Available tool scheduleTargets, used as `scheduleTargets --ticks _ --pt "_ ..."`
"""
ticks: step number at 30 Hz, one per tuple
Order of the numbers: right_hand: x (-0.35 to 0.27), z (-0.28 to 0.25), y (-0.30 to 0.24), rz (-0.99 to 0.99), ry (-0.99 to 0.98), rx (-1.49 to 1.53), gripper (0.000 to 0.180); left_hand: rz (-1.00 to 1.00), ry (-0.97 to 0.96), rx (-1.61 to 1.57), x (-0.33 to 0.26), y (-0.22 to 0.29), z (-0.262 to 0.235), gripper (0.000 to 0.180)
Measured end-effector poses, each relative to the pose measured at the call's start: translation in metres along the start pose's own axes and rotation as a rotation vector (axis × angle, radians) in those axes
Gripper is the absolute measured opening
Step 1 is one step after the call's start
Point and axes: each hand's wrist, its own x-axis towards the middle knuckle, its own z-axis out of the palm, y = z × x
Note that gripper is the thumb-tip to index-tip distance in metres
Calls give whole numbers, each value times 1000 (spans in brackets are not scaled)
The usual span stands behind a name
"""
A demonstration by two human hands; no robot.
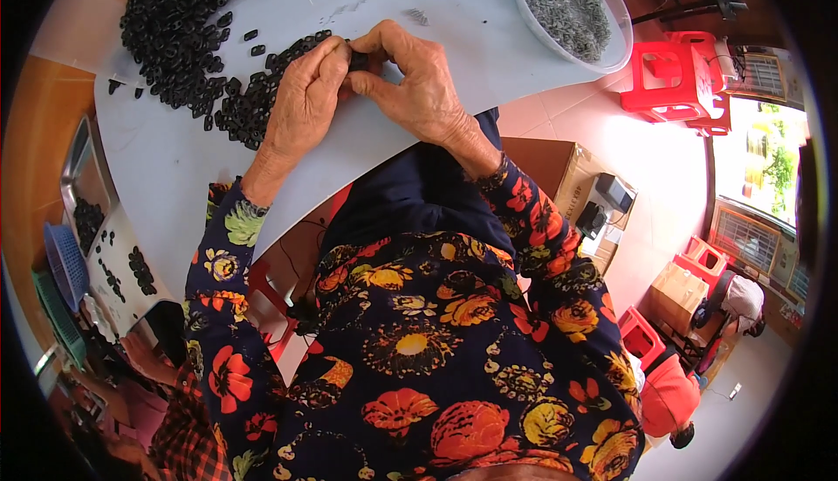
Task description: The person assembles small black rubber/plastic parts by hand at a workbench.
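Right now both hands are brought together over the white sheet (pixel 367 1) that serves as the work surface. A small black piece (pixel 359 60) is pinched between them: it sits just at the fingertips of the left hand (pixel 301 101) and under the thumb and forefinger of the right hand (pixel 415 79). Both grips are closed on it, fingers curled in, knuckles up. Only a bit of the piece can be seen btwn the fingers; its shape can't be told.

Immediately left of the left hand, a loose scatter of similar black pieces (pixel 249 101) is spread on the sheet, touching or nearly touching the hand's edge. A much bigger heap of black pieces (pixel 179 18) is piled further up-left, near the sheet's rim.

Up-right, well apart from the hands, a clear round tub (pixel 615 44) filled w/ small grey bits (pixel 567 5) is set on the sheet. Red plastic stools (pixel 676 75) are seen on the floor beyond it. At far left, a metal tray (pixel 74 175) w/ more black pieces is placed beside the sheet.
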Motion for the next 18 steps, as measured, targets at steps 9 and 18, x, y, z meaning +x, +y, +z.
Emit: scheduleTargets --ticks 9,18 --pt "-1 0 -1 -17 14 -8 24 -57 28 -4 -1 3 4 24" --pt "-4 -1 0 -38 -14 -5 23 -64 22 -27 -5 5 4 24"
